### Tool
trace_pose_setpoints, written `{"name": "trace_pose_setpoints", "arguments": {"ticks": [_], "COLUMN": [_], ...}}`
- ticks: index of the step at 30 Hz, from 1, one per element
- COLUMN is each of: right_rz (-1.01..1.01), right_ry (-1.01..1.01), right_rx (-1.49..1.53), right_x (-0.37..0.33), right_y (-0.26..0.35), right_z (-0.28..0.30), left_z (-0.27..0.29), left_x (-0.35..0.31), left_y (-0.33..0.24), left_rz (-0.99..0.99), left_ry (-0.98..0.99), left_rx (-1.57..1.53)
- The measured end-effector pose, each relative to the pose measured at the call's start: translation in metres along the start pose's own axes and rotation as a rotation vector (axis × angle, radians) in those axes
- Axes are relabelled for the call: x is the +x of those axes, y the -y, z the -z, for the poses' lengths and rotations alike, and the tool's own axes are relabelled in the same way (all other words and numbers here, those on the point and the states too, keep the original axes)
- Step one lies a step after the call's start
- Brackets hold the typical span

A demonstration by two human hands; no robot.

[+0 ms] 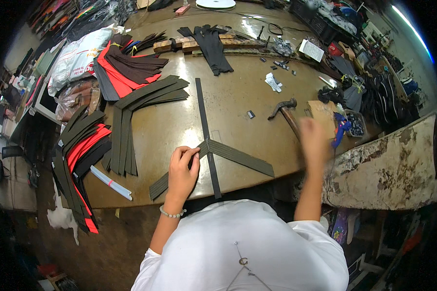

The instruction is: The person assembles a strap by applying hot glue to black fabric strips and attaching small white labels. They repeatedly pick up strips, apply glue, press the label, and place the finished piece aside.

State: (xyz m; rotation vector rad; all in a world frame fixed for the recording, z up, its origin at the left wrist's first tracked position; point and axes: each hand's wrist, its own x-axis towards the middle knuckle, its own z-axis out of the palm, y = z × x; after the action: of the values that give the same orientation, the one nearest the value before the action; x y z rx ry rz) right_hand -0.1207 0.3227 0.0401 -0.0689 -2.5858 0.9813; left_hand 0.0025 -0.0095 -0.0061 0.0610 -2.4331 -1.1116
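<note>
Before me on the table lies an olive ribbed fabric strip (243,158), bent into an angle with its peak pointing away from me. A narrow black strap (201,109) runs lengthwise across the table and meets the fabric at that peak. Just left of the peak, my left hand (182,169) pinches the ribbed strip between thumb and fingers. My right hand (314,140) is raised at the right and smeared by motion, so its fingers cannot be made out. Close by it lies a hammer (285,114) with a wooden handle, its lower end hidden behind the hand.
At left are stacks of similar olive strips (124,131), red and black strips (80,160), and a light-blue rolled strip (110,183). To the right lie cardboard (324,116), a bin of small parts (355,123) and blue-handled pliers (341,128). Wooden planks (194,44) cross the far side.
</note>
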Motion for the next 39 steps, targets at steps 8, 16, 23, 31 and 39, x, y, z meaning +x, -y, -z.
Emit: {"name": "trace_pose_setpoints", "arguments": {"ticks": [8, 16, 23, 31, 39], "right_rz": [0.53, 0.295, 0.243, 0.673, 0.569], "right_ry": [0.232, 0.524, 0.756, 0.518, 0.55], "right_rx": [-0.291, 0.308, 0.458, 0.248, 0.244], "right_x": [0.0, -0.032, -0.061, -0.072, -0.071], "right_y": [0.046, 0.085, 0.11, 0.106, 0.104], "right_z": [-0.125, -0.086, -0.089, -0.113, -0.122], "left_z": [0.001, 0.0, 0.002, 0.007, 0.046], "left_x": [-0.001, -0.002, -0.003, -0.001, -0.023], "left_y": [0.003, 0.005, 0.002, -0.004, -0.027], "left_rz": [-0.051, 0.014, -0.018, 0.014, -0.318], "left_ry": [-0.023, 0.024, 0.011, 0.06, 0.499], "left_rx": [0.007, -0.04, 0.008, 0.01, 0.034]}}
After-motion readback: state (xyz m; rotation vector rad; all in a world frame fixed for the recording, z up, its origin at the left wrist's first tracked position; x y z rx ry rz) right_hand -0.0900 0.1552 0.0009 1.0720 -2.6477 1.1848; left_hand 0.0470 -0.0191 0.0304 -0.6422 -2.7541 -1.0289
